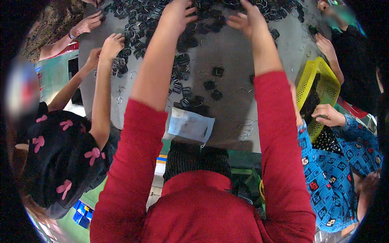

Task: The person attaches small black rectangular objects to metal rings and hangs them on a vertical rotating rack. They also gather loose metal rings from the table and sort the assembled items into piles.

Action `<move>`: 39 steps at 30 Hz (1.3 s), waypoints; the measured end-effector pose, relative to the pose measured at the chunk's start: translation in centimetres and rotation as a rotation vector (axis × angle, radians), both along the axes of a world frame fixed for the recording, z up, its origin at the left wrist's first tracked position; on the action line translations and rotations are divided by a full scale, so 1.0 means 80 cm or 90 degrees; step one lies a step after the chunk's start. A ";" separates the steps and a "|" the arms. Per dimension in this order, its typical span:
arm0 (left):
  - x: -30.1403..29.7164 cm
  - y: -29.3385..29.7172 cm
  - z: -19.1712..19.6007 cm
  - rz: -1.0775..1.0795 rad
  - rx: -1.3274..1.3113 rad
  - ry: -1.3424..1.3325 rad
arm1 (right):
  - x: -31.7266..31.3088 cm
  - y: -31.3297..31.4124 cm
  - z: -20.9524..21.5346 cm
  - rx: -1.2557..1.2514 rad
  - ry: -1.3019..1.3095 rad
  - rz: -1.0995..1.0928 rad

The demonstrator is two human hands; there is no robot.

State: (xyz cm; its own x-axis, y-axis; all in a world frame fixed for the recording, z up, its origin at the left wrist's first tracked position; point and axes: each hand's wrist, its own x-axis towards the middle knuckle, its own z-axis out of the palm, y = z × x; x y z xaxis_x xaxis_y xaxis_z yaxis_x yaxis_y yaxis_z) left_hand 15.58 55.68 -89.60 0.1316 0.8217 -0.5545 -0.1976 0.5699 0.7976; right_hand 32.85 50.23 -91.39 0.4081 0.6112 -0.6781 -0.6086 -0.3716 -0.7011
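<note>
Both my arms, in red sleeves, reach far across a grey table (227, 125). My left hand (178, 14) is at the top edge of the view, its fingers apart, over the near side of a heap of small black pieces (208, 16) with bent metal wires. My right hand (248, 20) is to the right of it, palm turned inward and fingers spread. Nothing shows in either hand, though the top edge cuts off part of both. Loose black pieces (218, 71) lie between my forearms. Closer to me is a light blue face mask (190, 125), lying flat.
Bent wires (246, 128) are scattered at the near right. A yellow basket (302, 87) leans at the right edge, held by a person in a blue patterned shirt (332, 178). Co-workers' hands (112, 45) handle pieces on the left; another person's hand (326, 44) is at the far right.
</note>
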 end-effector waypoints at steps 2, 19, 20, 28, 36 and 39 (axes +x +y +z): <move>-0.065 -0.058 -0.025 -0.037 0.261 0.151 | -0.019 -0.074 -0.043 0.081 -0.313 0.143; -0.154 -0.140 -0.146 -0.553 0.751 0.801 | -0.112 -0.208 -0.112 0.324 -1.074 0.738; -0.139 -0.129 -0.146 -0.523 0.780 0.811 | -0.107 -0.188 -0.111 0.299 -1.096 0.684; -0.141 -0.187 -0.108 -0.654 0.733 0.485 | -0.154 -0.283 -0.079 0.176 -0.962 0.297; -0.140 -0.211 -0.105 -0.663 0.816 0.635 | -0.040 -0.468 -0.092 -0.147 -0.980 0.219; -0.137 -0.236 -0.104 -0.683 0.790 0.503 | 0.020 -0.488 -0.132 -0.321 -0.908 0.279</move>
State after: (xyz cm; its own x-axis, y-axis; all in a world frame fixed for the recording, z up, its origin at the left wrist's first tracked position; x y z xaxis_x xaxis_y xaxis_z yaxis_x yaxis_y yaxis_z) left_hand 4.58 36.83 -97.96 0.8606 0.5060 0.0570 0.4053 -0.7484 0.5250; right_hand 34.42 11.15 -101.93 0.7227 0.6880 -0.0670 0.6329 -0.6976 -0.3358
